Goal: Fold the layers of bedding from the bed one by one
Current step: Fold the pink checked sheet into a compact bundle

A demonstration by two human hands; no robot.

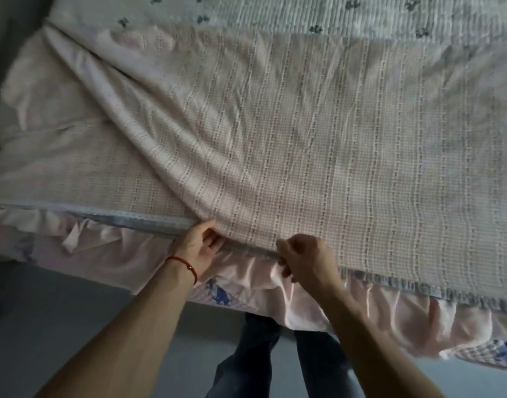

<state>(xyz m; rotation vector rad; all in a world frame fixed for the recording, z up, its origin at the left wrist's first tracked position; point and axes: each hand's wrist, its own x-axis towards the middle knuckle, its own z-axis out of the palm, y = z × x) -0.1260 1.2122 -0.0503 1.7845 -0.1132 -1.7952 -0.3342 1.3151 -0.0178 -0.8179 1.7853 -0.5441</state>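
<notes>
Fingers [210, 239] of the left hand [199, 248] curl around the near edge of a pink checked blanket [289, 145], thumb on top and fingertips tucked beneath, at the side of a bed. The right hand [304, 259], just beside it, pinches the same edge with its fingers bunched together, knuckles up. Between the two hands runs a short stretch of the blanket's grey-blue trim [148, 218], which continues left and right along the bed's edge.

No brand, label or readable writing shows on any of the bedding.

The blanket lies spread over most of the bed, reaching away from the hands toward the far side. A long diagonal fold [125, 110] rises from the left hand toward the far left corner, where the cloth is lifted and doubled over itself. Beyond the blanket, at the far edge, lies a white quilted cover [275, 12] sprinkled with small dark floral motifs.

Below the hands a glossy pink frill [275, 285] hangs down the side of the bed, with a patch of blue-printed checked fabric [220, 294] showing under it. A red string bracelet [186, 265] circles the left wrist. The person's legs in dark jeans [255, 354] stand against the bed on a grey floor [59, 305].
</notes>
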